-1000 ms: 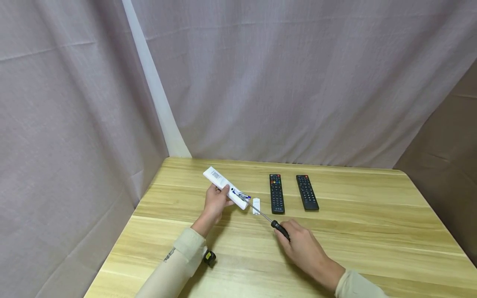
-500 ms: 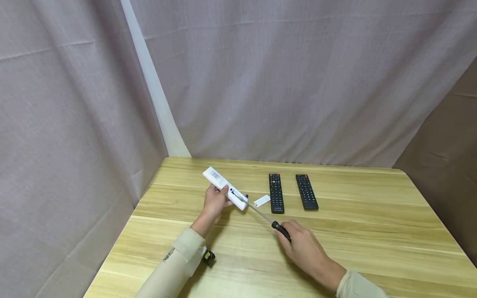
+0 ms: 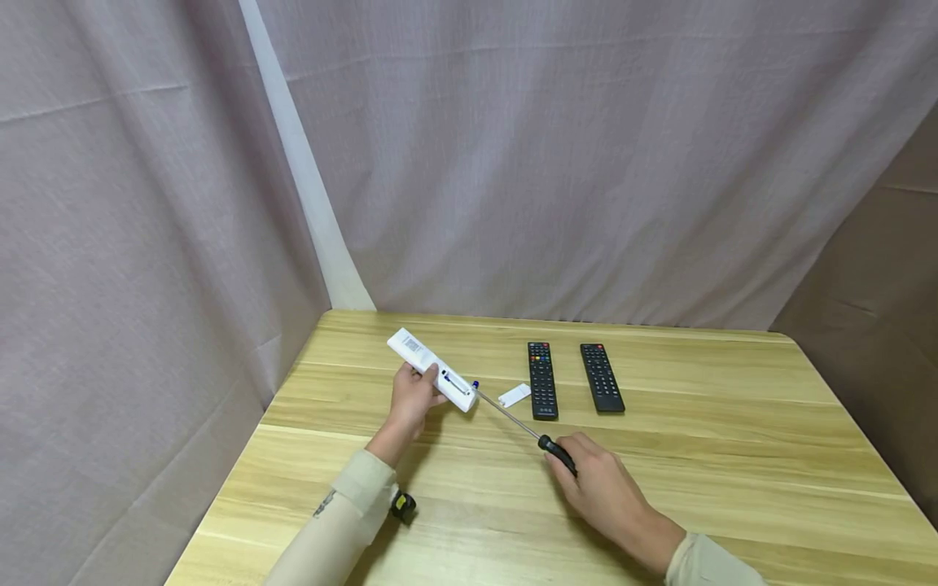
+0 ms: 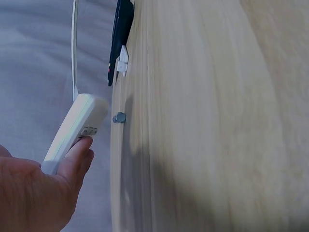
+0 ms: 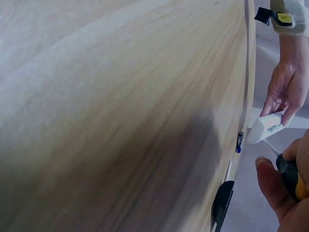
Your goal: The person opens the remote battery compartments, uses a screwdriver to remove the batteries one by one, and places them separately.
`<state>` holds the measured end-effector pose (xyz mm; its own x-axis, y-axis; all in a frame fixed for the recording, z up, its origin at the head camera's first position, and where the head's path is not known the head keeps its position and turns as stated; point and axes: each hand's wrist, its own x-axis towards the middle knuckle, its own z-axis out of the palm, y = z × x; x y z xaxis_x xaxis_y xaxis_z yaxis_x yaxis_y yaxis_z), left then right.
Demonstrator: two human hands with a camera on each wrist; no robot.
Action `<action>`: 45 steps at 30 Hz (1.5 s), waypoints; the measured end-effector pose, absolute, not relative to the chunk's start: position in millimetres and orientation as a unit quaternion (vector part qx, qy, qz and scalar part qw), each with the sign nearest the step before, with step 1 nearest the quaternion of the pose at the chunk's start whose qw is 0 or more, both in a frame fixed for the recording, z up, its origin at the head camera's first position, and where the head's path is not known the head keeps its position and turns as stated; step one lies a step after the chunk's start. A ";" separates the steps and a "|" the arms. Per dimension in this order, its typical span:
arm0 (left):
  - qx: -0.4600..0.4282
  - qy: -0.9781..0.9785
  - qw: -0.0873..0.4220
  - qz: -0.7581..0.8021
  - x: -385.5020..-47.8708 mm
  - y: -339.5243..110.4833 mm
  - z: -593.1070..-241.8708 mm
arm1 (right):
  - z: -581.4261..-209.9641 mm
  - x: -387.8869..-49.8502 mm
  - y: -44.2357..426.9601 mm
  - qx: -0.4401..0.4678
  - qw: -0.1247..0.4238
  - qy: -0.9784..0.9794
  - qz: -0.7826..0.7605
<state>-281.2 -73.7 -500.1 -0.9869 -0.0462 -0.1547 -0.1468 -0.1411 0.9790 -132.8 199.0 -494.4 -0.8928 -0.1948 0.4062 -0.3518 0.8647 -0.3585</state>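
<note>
In the head view my left hand (image 3: 412, 399) grips a white remote control (image 3: 421, 358), back side up and tilted, with its battery compartment (image 3: 456, 382) uncovered. A bit of blue shows at one end of that compartment. My right hand (image 3: 604, 492) holds a screwdriver (image 3: 557, 452) by its black handle, and the tip of its metal shaft is at the remote's near right end; whether it touches cannot be told. A blue battery (image 5: 240, 142) lies on the table, partly behind the remote in the head view. The small white battery cover (image 3: 515, 395) lies to its right.
Two black remote controls, one (image 3: 543, 381) beside the cover and one (image 3: 602, 378) further right, lie face up on the wooden table (image 3: 733, 456). Grey curtains (image 3: 557, 163) hang behind and along the sides. A black wrist device (image 3: 403, 506) sits at the left sleeve.
A battery has come out of the white remote onto the table. The battery cover has turned and shifted right. My left hand and the remote have moved slightly left, away from the screwdriver.
</note>
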 end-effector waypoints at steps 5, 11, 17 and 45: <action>-0.073 0.659 0.038 0.748 -279.9 -79.4 -499.3 | -495.1 -132.4 200.3 0.148 0.184 -0.947 0.218; -0.060 0.665 0.037 0.744 -277.7 -85.4 -499.8 | -494.0 -130.7 205.1 0.148 0.186 -0.946 0.221; -0.025 0.656 0.031 0.754 -278.4 -94.6 -499.0 | -491.4 -129.4 214.7 0.145 0.188 -0.946 0.219; 0.007 0.629 0.016 0.777 -279.6 -102.6 -498.7 | -490.7 -130.3 224.5 0.160 0.219 -0.941 0.203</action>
